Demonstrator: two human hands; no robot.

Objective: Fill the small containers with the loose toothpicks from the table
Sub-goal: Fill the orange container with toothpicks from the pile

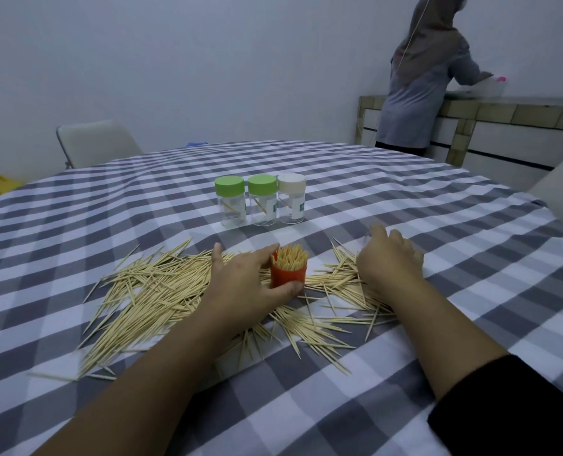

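currently the left hand (240,278) grips an orange container (288,274), thumb on its near side and fingers round the far side; the container stands upright on the table (405,199) and is packed with toothpicks standing on end. loose toothpicks (148,291) lie scattered on the checked tablecloth to the left of it, under the left forearm and to its right. the right hand (388,258) rests palm down on the right part of the scatter, fingers curled over something pale and clear; what it holds cannot be told. further back stand three capped clear containers in a row, touching or nearly so: two with green lids (229,185) and one with a cream lid (291,183), each holding only a few toothpicks. a second person (428,77) stands at a tiled counter (520,110) behind.
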